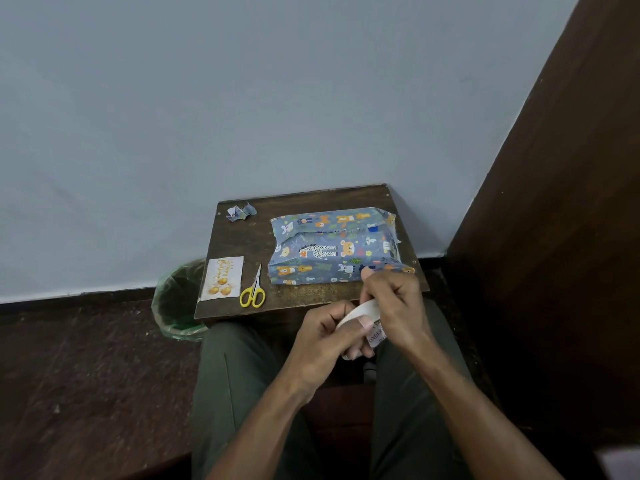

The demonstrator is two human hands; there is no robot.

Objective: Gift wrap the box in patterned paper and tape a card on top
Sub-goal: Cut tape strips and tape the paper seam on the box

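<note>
I have both hands on the white tape roll point(360, 315): left hand point(322, 336) grips it, right hand point(393, 306) picks at its end. The half-wrapped blue animal-print box point(332, 249) lies just beyond them on the worktop point(311, 299); next, I judge, a freed strip for its loose flaps.

Green-lined bin point(176, 299) on floor beside small wooden table point(242, 244)

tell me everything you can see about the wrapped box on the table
The box lies flat on the right part of the small dark wooden table, long side across the view. It is covered in blue paper printed with cartoon animals: bears, a spotted cat, leaves. The wrap looks unfinished: a seam runs along the top with an edge lifting, and the paper at the right end stands up loosely. Its near right corner is hidden behind the right hand, so contact there cannot be told.
</note>
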